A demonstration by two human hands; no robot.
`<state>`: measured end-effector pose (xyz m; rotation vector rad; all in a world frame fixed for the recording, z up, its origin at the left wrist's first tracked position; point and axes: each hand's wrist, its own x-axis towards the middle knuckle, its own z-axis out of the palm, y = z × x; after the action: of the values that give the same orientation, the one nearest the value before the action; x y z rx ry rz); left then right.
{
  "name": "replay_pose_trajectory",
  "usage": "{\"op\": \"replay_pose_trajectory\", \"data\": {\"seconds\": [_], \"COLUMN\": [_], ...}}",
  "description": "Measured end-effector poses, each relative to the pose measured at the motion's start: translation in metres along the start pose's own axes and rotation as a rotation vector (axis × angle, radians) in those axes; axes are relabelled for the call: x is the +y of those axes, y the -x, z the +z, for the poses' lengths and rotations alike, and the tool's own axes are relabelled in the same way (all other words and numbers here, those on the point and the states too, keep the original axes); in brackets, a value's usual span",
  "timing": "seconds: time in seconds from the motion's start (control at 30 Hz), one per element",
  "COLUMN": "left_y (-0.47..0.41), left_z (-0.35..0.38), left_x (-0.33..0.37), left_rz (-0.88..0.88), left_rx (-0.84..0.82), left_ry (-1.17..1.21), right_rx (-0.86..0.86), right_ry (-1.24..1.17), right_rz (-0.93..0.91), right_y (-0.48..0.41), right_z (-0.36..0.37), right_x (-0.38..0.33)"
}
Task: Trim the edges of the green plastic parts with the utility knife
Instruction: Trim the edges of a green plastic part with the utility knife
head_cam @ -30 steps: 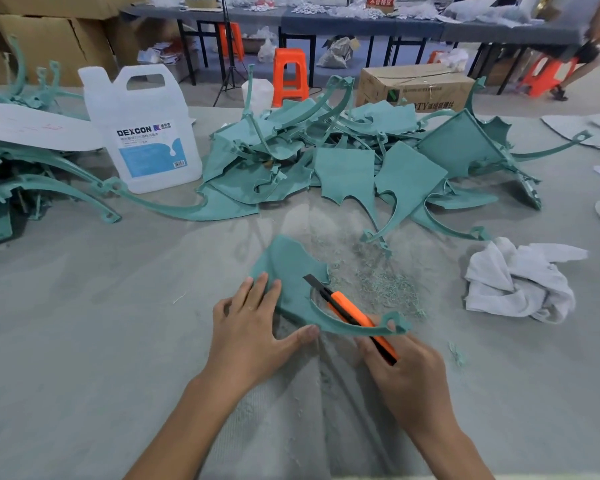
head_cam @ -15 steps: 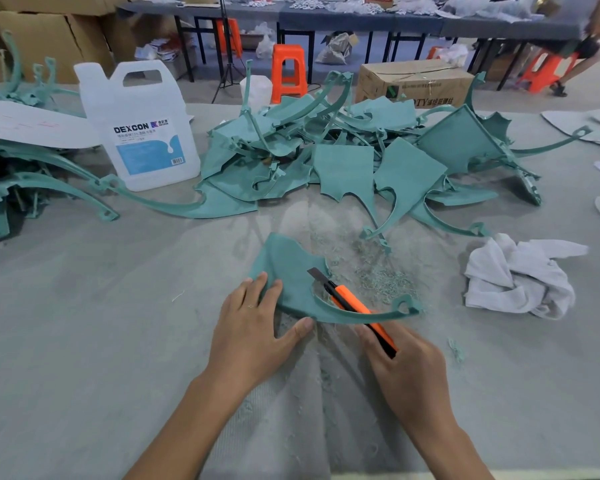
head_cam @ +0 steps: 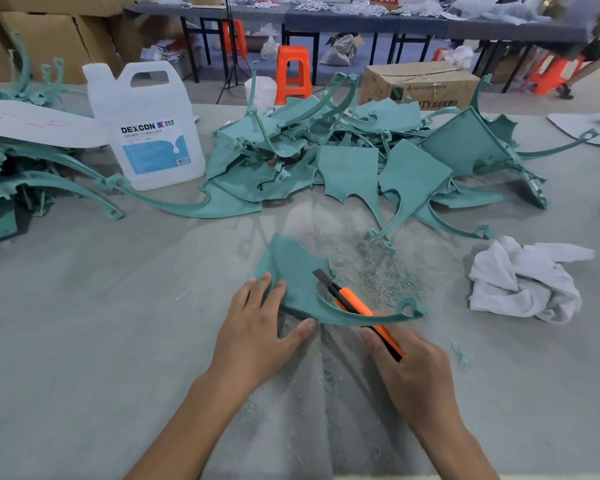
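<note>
Green plastic part [head_cam: 293,271] lies flat just ahead of both hands, curved strip running rightward. Left hand [head_cam: 253,327] presses it with spread fingers; right hand [head_cam: 407,368] grips utility knife [head_cam: 355,303], blade pointing forward-left onto part's inner edge.

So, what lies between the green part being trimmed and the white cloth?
Loose green shavings scattered on the grey table cover; the head view shows it.
</note>
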<state>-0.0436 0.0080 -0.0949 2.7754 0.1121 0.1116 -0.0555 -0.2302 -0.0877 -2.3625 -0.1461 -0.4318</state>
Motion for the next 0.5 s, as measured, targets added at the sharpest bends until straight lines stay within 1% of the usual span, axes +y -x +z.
{"op": "replay_pose_trajectory", "data": {"seconds": [0.1, 0.17, 0.23, 0.33, 0.5], "left_y": [-0.003, -0.011, -0.02, -0.025, -0.027], "left_z": [-0.003, -0.007, -0.011, -0.011, -0.014], "left_x": [-0.002, -0.002, -0.002, -0.007, -0.003], "left_rz": [0.011, 0.001, -0.022, -0.026, -0.059], "left_rx": [-0.012, -0.023, -0.037, -0.039, -0.095], "left_ry": [-0.007, 0.023, 0.077, 0.096, 0.153], "right_rx": [0.046, 0.043, -0.02, -0.121, -0.173], "right_ry": [-0.011, -0.028, -0.022, -0.019, -0.055], "right_rz": [0.026, 0.013, -0.035, -0.041, -0.028], "right_y": [-0.001, -0.001, 0.001, 0.002, -0.002], "right_z": [-0.002, -0.002, -0.001, -0.002, -0.005], "right_x": [0.001, 0.001, -0.001, -0.003, -0.003]}}
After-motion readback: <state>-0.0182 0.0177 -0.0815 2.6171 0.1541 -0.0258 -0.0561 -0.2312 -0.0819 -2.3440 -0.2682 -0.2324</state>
